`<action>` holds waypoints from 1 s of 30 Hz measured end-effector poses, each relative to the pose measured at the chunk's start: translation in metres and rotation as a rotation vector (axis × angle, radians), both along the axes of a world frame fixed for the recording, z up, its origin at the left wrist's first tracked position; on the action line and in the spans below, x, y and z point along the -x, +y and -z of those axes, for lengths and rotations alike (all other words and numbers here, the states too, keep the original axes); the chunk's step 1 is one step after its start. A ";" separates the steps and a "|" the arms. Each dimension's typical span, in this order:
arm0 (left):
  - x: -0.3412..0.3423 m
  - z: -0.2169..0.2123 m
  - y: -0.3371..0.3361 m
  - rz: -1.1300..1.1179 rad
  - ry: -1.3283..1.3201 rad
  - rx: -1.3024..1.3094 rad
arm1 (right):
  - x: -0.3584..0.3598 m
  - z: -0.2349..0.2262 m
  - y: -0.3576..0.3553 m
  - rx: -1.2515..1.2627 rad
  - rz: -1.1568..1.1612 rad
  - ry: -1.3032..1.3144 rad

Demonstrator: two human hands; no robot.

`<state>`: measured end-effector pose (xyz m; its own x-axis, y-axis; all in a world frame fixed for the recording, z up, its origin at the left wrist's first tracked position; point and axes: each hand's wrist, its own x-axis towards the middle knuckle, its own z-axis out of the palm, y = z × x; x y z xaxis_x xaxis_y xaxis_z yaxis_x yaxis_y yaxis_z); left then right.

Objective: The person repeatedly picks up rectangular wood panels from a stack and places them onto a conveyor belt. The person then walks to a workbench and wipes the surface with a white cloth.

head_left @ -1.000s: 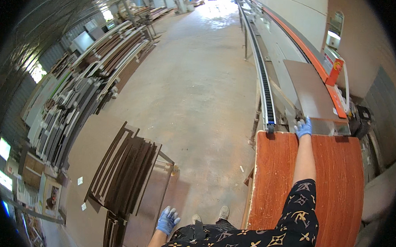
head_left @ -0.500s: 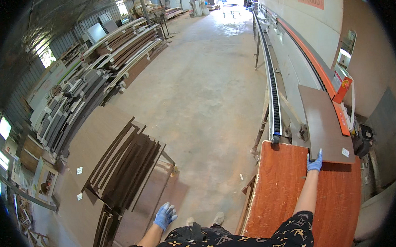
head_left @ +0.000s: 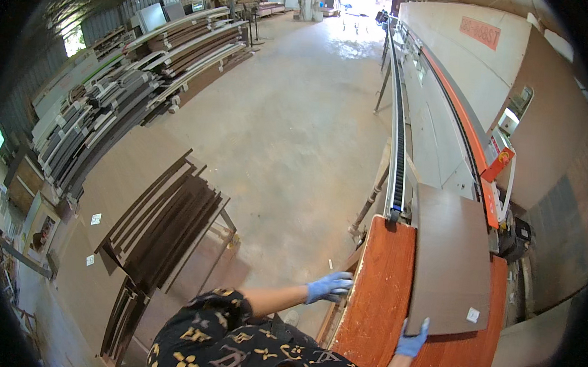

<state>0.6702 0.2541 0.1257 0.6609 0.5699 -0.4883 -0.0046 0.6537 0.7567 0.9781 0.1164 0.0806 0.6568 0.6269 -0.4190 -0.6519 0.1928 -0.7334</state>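
Observation:
A flat brown board [head_left: 453, 258] with a small white label near one corner lies partly on the red-brown wooden table [head_left: 376, 287], its far end beside the machine's rail. My blue-gloved right hand [head_left: 413, 339] grips the near left corner of this board, with a finger on its upper face and the others partly hidden. At the table's left edge is my left hand [head_left: 329, 288], also blue-gloved, fingers stretched out and holding nothing.
A long machine [head_left: 454, 105] with an orange rail and a roller track [head_left: 395, 122] runs ahead on the right. Dark brown strips [head_left: 171, 237] are stacked on the left, beside large brown panels [head_left: 142, 165]. Long boards [head_left: 188, 52] are piled farther off.
The brown board has come toward me along the table, with my right hand at its near corner. My left hand has swung right to the table's edge. The view has shifted.

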 end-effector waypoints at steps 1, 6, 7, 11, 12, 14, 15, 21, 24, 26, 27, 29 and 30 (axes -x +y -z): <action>-0.020 0.011 0.002 0.052 -0.073 0.017 | 0.018 -0.006 -0.023 0.023 -0.036 0.012; -0.110 -0.003 0.018 0.092 -0.205 0.151 | 0.093 -0.005 -0.132 0.128 -0.092 0.032; -0.113 0.000 0.013 0.127 -0.163 0.075 | 0.108 -0.013 -0.148 0.165 -0.111 0.094; -0.094 0.011 -0.007 0.239 -0.076 -0.200 | 0.130 -0.038 -0.176 0.275 -0.211 0.289; -0.082 0.008 -0.011 0.257 -0.071 -0.262 | 0.127 -0.038 -0.173 0.279 -0.236 0.300; -0.050 -0.024 -0.022 0.038 -0.147 -0.397 | 0.122 -0.035 -0.164 0.265 -0.278 0.284; -0.030 -0.019 -0.016 0.037 -0.134 -0.402 | 0.121 -0.032 -0.154 0.246 -0.303 0.260; 0.107 -0.068 -0.001 -0.417 -0.065 -0.403 | 0.128 -0.017 -0.025 0.031 -0.559 0.033; 0.174 -0.074 -0.010 -0.806 -0.024 -0.492 | 0.165 -0.045 0.082 -0.026 -0.903 -0.095; 0.219 -0.079 -0.025 -1.038 0.048 -0.428 | 0.208 -0.059 0.150 -0.092 -1.161 -0.110; 0.244 -0.061 -0.034 -1.129 0.083 -0.359 | 0.236 -0.070 0.182 -0.157 -1.279 -0.116; 0.274 -0.052 -0.046 -1.381 0.063 -0.348 | 0.292 -0.074 0.246 -0.194 -1.509 -0.109; 0.285 -0.056 -0.042 -1.520 -0.005 -0.420 | 0.331 -0.099 0.269 -0.274 -1.577 -0.127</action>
